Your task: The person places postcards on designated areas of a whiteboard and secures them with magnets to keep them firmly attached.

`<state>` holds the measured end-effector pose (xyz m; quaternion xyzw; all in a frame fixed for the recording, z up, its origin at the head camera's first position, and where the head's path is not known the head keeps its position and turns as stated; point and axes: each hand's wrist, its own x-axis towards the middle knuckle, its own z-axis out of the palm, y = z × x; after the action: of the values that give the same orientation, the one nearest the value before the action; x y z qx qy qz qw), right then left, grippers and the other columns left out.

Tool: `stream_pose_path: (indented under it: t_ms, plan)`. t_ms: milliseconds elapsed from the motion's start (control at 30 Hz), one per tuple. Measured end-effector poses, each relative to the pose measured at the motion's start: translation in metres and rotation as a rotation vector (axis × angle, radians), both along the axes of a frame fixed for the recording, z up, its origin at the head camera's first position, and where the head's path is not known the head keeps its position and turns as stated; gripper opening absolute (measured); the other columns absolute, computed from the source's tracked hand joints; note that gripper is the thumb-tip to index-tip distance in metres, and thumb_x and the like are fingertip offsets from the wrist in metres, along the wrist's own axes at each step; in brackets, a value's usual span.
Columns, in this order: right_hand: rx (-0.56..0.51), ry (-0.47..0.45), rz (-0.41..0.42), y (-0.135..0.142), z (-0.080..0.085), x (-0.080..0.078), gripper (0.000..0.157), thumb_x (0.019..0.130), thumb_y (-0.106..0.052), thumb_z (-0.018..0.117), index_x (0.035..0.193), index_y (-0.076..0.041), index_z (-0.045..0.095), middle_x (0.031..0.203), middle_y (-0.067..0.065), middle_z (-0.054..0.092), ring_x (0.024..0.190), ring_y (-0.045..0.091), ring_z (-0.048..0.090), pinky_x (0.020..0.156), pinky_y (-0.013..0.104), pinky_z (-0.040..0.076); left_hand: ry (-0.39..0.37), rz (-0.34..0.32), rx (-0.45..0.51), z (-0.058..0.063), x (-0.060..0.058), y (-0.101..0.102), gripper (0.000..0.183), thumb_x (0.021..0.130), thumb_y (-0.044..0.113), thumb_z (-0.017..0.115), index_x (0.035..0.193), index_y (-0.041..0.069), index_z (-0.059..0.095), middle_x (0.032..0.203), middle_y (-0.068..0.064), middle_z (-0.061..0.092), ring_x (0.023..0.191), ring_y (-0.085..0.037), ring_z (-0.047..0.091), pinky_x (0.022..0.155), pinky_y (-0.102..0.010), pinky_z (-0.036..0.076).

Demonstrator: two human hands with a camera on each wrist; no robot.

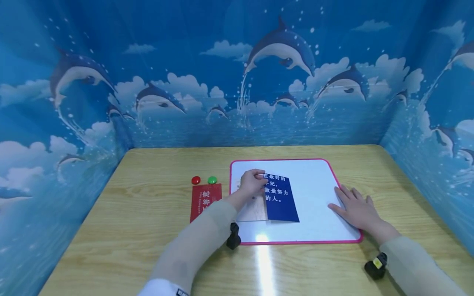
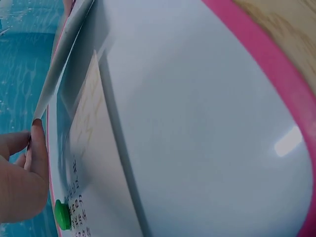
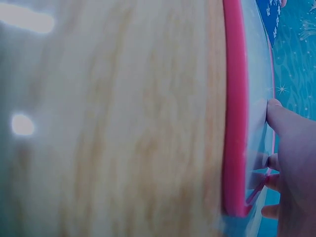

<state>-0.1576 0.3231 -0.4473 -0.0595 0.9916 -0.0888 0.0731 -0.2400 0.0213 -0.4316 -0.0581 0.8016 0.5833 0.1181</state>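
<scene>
My left hand (image 1: 253, 183) pinches the upper left corner of a dark blue card (image 1: 281, 205) with white writing. The card stands tilted over the whiteboard (image 1: 314, 197), and in the left wrist view its pale back (image 2: 55, 74) is seen nearly edge-on. Flat on the board lies a pale printed card (image 1: 252, 211), partly hidden by the left hand and forearm. A green magnet (image 2: 62, 215) sits by that card's edge. My right hand (image 1: 357, 209) rests with spread fingers on the board's right edge, thumb on the white surface.
Left of the board, a red card (image 1: 205, 199) lies on the wooden table (image 1: 148, 176), partly covered by the left sleeve. A red magnet (image 1: 196, 180) and another green magnet (image 1: 212, 180) are just above it. A dolphin-patterned curtain (image 1: 207, 49) encloses the table's back and sides.
</scene>
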Motion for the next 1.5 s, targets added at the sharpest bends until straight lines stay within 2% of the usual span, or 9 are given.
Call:
stream_pose_path:
  t_ms: [167, 433, 567, 667, 733, 867, 1033, 1267, 1500]
  plan:
    - [-0.007, -0.001, -0.002, 0.000, 0.000, 0.000, 0.081, 0.092, -0.060, 0.037, 0.143, 0.002, 0.029, 0.147, 0.031, 0.024, 0.128, 0.059, 0.018, 0.095, 0.080, 0.011, -0.014, 0.006, -0.016, -0.002, 0.000, 0.002, 0.037, 0.085, 0.006, 0.064, 0.123, 0.008, 0.060, 0.098, -0.007, 0.063, 0.076, -0.013, 0.062, 0.058, -0.018, 0.054]
    - [-0.009, 0.003, -0.005, -0.001, 0.000, 0.000, 0.081, 0.092, -0.060, 0.038, 0.144, 0.002, 0.029, 0.147, 0.031, 0.024, 0.129, 0.058, 0.018, 0.096, 0.079, 0.010, -0.036, 0.040, -0.003, -0.001, -0.002, 0.003, 0.034, 0.089, 0.005, 0.055, 0.121, 0.009, 0.062, 0.095, -0.007, 0.064, 0.060, -0.009, 0.057, 0.051, -0.018, 0.051]
    - [-0.007, 0.000, -0.012, -0.001, -0.001, 0.001, 0.081, 0.092, -0.060, 0.037, 0.144, 0.002, 0.029, 0.147, 0.031, 0.024, 0.129, 0.058, 0.018, 0.096, 0.079, 0.010, -0.040, 0.023, -0.021, 0.001, 0.000, 0.004, 0.035, 0.090, 0.009, 0.054, 0.124, 0.009, 0.060, 0.106, -0.010, 0.064, 0.066, -0.010, 0.059, 0.056, -0.018, 0.052]
    - [-0.009, -0.003, -0.016, -0.001, -0.001, 0.001, 0.082, 0.092, -0.061, 0.037, 0.143, 0.003, 0.029, 0.147, 0.031, 0.024, 0.129, 0.059, 0.017, 0.096, 0.079, 0.010, -0.028, 0.006, -0.074, 0.004, 0.002, 0.004, 0.036, 0.091, 0.014, 0.054, 0.126, 0.008, 0.058, 0.116, -0.011, 0.063, 0.082, -0.015, 0.064, 0.069, -0.023, 0.055]
    - [-0.012, -0.006, -0.020, -0.001, -0.001, 0.000, 0.082, 0.092, -0.061, 0.038, 0.143, 0.003, 0.030, 0.147, 0.031, 0.024, 0.129, 0.060, 0.016, 0.096, 0.079, 0.010, -0.008, -0.011, -0.136, 0.006, 0.004, 0.004, 0.037, 0.091, 0.017, 0.054, 0.127, 0.008, 0.057, 0.122, -0.010, 0.062, 0.098, -0.020, 0.064, 0.082, -0.029, 0.055]
    - [-0.023, -0.015, -0.026, -0.002, 0.001, 0.000, 0.083, 0.091, -0.061, 0.039, 0.143, 0.003, 0.030, 0.146, 0.032, 0.024, 0.128, 0.062, 0.014, 0.096, 0.079, 0.009, 0.067, -0.083, -0.289, 0.010, 0.006, 0.002, 0.039, 0.093, 0.020, 0.052, 0.129, 0.006, 0.055, 0.128, -0.010, 0.059, 0.122, -0.024, 0.053, 0.101, -0.037, 0.045]
    - [-0.021, -0.003, -0.023, -0.005, 0.005, 0.000, 0.081, 0.091, -0.058, 0.043, 0.142, 0.003, 0.031, 0.146, 0.032, 0.025, 0.129, 0.061, 0.013, 0.097, 0.078, 0.008, 0.183, -0.169, -0.467, 0.013, 0.005, -0.005, 0.037, 0.094, 0.023, 0.051, 0.128, 0.009, 0.057, 0.128, -0.007, 0.061, 0.123, -0.023, 0.053, 0.103, -0.037, 0.044]
    - [0.031, 0.087, 0.030, -0.022, 0.010, 0.000, 0.074, 0.091, -0.052, 0.049, 0.141, 0.001, 0.035, 0.145, 0.030, 0.030, 0.130, 0.058, 0.018, 0.099, 0.077, 0.013, 0.300, -0.151, -0.618, 0.018, 0.000, -0.027, 0.036, 0.093, 0.028, 0.055, 0.126, 0.016, 0.059, 0.127, -0.003, 0.061, 0.123, -0.020, 0.053, 0.103, -0.037, 0.044]
    - [0.055, 0.130, 0.087, -0.047, 0.017, 0.003, 0.071, 0.091, -0.050, 0.050, 0.142, -0.003, 0.036, 0.146, 0.027, 0.033, 0.134, 0.054, 0.020, 0.102, 0.075, 0.014, 0.415, -0.175, -0.735, 0.017, -0.009, -0.053, 0.039, 0.091, 0.030, 0.058, 0.127, 0.015, 0.058, 0.134, -0.005, 0.056, 0.135, -0.029, 0.038, 0.114, -0.048, 0.025]
